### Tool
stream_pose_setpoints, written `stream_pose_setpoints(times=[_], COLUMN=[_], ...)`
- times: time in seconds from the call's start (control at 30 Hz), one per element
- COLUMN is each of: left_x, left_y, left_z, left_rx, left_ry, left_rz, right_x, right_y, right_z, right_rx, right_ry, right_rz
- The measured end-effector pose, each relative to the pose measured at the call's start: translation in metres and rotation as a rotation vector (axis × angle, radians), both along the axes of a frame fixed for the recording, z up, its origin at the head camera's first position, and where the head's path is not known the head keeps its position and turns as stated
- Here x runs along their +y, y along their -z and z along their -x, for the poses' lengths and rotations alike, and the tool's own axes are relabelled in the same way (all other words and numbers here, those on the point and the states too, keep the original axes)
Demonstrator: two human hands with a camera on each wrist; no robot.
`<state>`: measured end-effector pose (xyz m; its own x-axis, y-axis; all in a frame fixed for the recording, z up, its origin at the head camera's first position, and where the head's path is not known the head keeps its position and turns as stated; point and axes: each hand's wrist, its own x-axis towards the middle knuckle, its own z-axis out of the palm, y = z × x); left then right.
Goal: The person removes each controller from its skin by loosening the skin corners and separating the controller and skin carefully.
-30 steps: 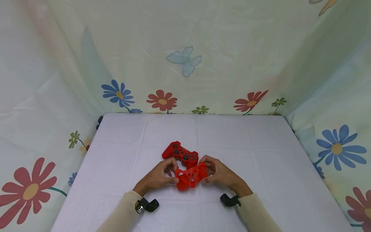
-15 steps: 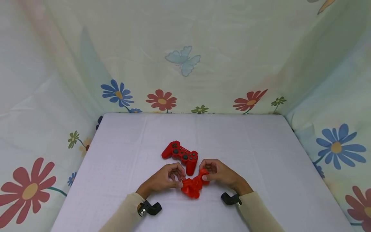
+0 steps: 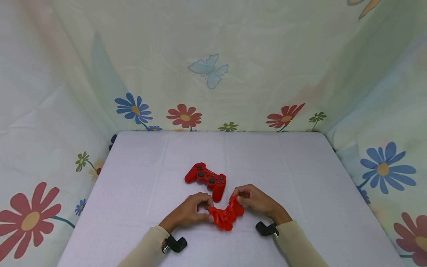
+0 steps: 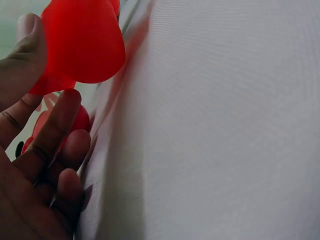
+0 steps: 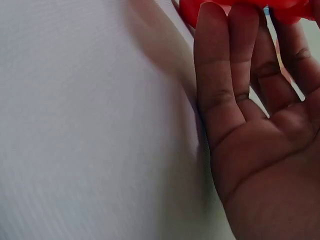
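A soft, bright red silicone controller cover (image 3: 226,218) is held between both hands over the near middle of the table. My left hand (image 3: 190,211) pinches its left end; in the left wrist view the thumb lies against the cover (image 4: 85,45) while the lower fingers are loosely bent. With thumb and fingers my right hand (image 3: 259,202) grips the upper right end. In the right wrist view the fingers reach up to the cover (image 5: 190,10), and the thumb is mostly out of frame. A darker red game controller (image 3: 207,177) with black sticks lies face up just beyond the hands.
A white cloth covers the table (image 3: 283,159). Pale curtains (image 3: 267,55) printed with flowers and a butterfly rise behind and at both sides. A black wrist device (image 3: 176,244) is strapped on the left wrist, another black device (image 3: 265,228) on the right.
The cover has been drawn toward me and turned, moving away from the controller, which it overlapped before. Both hands shifted slightly right and nearer. The controller stays in place on the table.
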<state>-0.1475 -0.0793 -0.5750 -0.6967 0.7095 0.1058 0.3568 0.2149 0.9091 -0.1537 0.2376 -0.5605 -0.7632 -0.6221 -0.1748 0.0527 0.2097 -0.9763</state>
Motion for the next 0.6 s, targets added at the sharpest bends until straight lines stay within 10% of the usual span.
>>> stream_pose_setpoints(times=[0.6], left_x=[-0.009], left_y=[0.006], left_z=[0.007], left_rx=[-0.342], left_ry=[0.124], left_rz=[-0.296], right_x=[0.002], right_y=[-0.004], right_z=[-0.009], right_rx=[0.053], right_ry=[-0.053], right_rz=[0.019])
